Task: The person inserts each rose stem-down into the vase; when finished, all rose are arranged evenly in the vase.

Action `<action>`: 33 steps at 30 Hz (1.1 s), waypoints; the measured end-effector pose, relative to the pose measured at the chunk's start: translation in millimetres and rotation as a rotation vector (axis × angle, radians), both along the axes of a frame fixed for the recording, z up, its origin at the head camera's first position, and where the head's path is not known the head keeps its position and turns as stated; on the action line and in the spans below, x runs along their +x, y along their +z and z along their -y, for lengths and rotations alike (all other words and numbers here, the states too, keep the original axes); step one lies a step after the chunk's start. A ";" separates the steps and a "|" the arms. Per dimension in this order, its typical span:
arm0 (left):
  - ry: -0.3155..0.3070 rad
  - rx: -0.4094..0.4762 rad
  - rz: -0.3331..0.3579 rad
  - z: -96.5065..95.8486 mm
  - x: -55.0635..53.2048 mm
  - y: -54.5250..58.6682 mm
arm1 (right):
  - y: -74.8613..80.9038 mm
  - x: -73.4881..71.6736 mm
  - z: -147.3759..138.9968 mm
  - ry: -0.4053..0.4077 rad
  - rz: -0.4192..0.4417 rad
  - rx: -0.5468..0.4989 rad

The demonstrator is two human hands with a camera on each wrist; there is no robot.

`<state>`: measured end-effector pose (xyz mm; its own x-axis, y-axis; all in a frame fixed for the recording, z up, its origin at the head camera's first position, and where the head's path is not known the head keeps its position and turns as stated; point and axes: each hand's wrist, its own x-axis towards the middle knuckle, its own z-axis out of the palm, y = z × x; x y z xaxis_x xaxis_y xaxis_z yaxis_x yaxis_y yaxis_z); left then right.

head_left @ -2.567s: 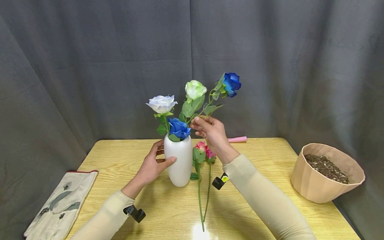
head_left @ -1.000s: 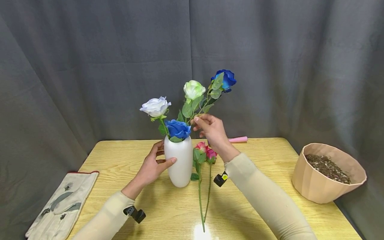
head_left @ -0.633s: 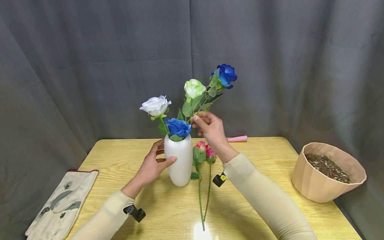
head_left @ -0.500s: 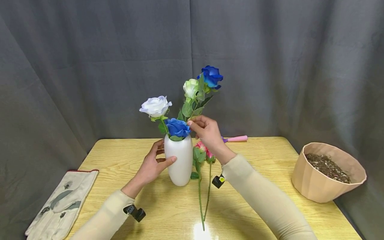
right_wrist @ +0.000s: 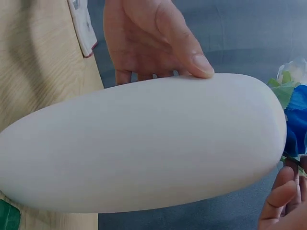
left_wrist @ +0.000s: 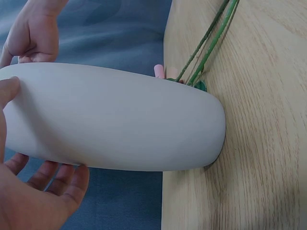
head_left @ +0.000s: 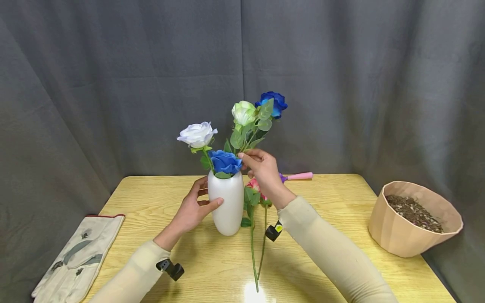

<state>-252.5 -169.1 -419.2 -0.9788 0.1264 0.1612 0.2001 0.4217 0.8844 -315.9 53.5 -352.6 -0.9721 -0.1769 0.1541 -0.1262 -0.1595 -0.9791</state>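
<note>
A white vase (head_left: 227,206) stands upright on the table, and my left hand (head_left: 191,210) grips its left side, thumb in front and fingers behind. My right hand (head_left: 265,170) pinches the stem of a tall blue rose (head_left: 274,104) just above the vase mouth, at the right. Whether that stem's lower end is inside the vase is hidden. A low blue rose (head_left: 225,162) sits at the mouth, with a pale lilac-white rose (head_left: 198,134) leaning left and a green-white rose (head_left: 244,112) behind. In the right wrist view, my right fingers (right_wrist: 280,199) are beside the vase mouth.
Two pink roses, one bloom (head_left: 253,184) partly behind my right hand, lie right of the vase. A tool with a pink handle (head_left: 300,176) lies at the back edge. Cloth gloves (head_left: 81,252) lie left; a peach pot (head_left: 388,227) of soil stands right.
My right hand has moved left and slightly down to the vase mouth. The tall blue rose has shifted left, closer to the green-white rose. My left hand stays on the vase.
</note>
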 end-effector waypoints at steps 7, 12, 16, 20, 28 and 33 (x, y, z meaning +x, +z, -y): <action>0.017 -0.005 0.014 -2.5 6.4 3.7 | 2.0 2.0 -0.6 0.019 0.072 0.067; 0.018 0.000 0.023 -2.7 6.3 4.2 | 1.0 2.1 0.3 0.024 0.094 0.052; 0.022 -0.005 0.028 -3.0 7.0 5.3 | 0.7 1.8 -0.3 0.014 0.087 0.011; 0.021 -0.009 0.028 -3.3 7.5 6.3 | 0.9 1.4 -1.2 -0.017 0.085 0.007; 0.018 -0.015 0.033 -2.6 7.5 5.8 | 1.6 2.5 -1.0 -0.053 0.035 -0.005; 0.010 -0.007 0.035 -2.3 7.3 5.3 | 3.4 3.7 -0.4 -0.033 0.029 0.034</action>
<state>-245.1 -166.8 -414.0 -0.9850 0.1180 0.1261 0.1652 0.4299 0.8876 -312.2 53.8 -349.2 -0.9814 -0.1492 0.1204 -0.1026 -0.1219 -0.9872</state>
